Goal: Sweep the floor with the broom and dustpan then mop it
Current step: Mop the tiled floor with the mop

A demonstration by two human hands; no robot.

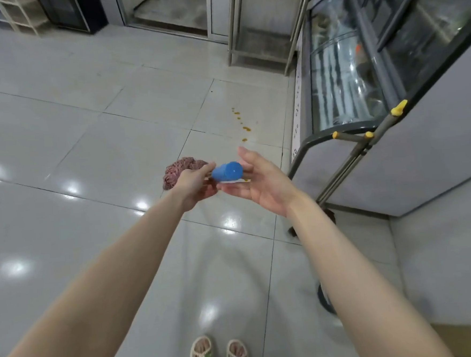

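Left hand [194, 185] is gripping the mop handle [227, 172], fingers curling round it. Right hand [259, 179] is hovering at its 3 o'clock, fingers spread. Mop head [178, 171] is resting on the floor [87, 149], with yellow crumbs [241, 125] lying beyond at 1 o'clock.

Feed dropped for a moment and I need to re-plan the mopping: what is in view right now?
pink string mop with blue plastic handle end: one, head on the tiles ahead, handle end at the hands
yellow-orange spill spots: a trail of several, tiles beyond the mop head
glossy white tiled floor: one, throughout
curved glass display case: one, grey frame, right
grey poles with yellow caps: count unclear, by the case, right
stainless steel table: one, silver, far centre
white shelf unit: one, far left
woven sandals: two, beige, bottom centre
left-hand grip: one, holds the mop handle
right-hand grip: one, open, beside the blue end
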